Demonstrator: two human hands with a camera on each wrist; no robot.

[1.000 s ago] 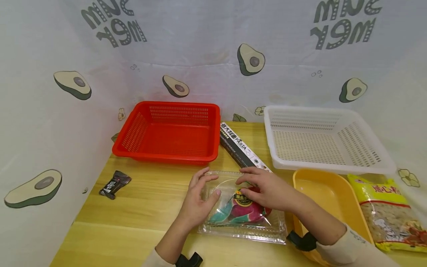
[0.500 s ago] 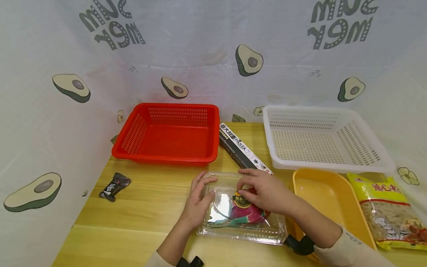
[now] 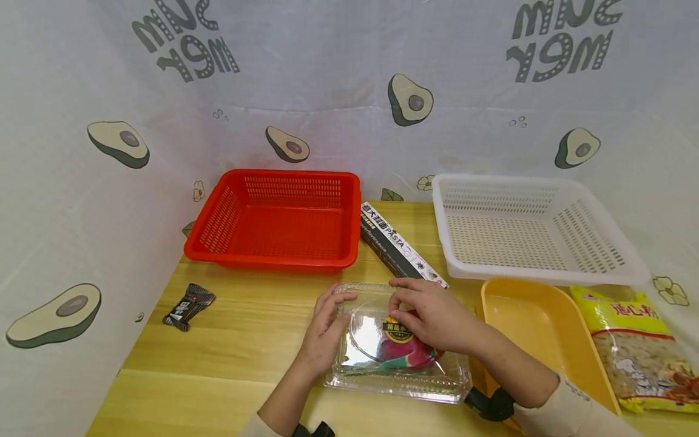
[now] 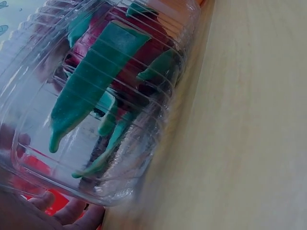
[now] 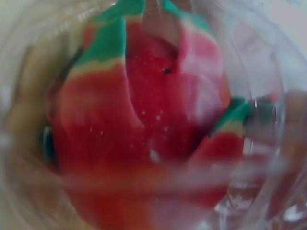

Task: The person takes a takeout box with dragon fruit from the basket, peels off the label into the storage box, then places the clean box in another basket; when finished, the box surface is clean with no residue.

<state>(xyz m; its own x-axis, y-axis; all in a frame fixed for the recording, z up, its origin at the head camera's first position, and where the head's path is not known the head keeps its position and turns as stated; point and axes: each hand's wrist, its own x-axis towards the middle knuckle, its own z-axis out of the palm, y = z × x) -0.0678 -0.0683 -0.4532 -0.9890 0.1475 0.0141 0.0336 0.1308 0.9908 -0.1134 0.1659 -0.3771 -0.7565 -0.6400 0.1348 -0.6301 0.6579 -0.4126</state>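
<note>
A clear plastic clamshell box (image 3: 401, 388) lies on the table with a magenta dragon fruit (image 3: 409, 355) inside, its scales green-tipped. A black and gold round label (image 3: 397, 331) sits on the lid. My left hand (image 3: 321, 337) holds the box's left side, thumb over the lid; in the left wrist view its fingertips (image 4: 72, 213) show past the box's end. Over the lid's right half, my right hand (image 3: 439, 318) has bent fingers, and thumb and forefinger pinch at the label's upper edge. The right wrist view shows the dragon fruit (image 5: 148, 124) blurred through plastic.
Behind stand a red basket (image 3: 273, 262) and a white basket (image 3: 546, 276). A pasta box (image 3: 395, 243) lies between them. On the right are a yellow tray (image 3: 532, 315) and a macaroni bag (image 3: 633, 352). A black-wrapped snack (image 3: 188, 306) lies at left.
My right thumb and fingers have drawn closer together at the label. The left thumb has shifted slightly left on the lid. The box has stayed nearly in place.
</note>
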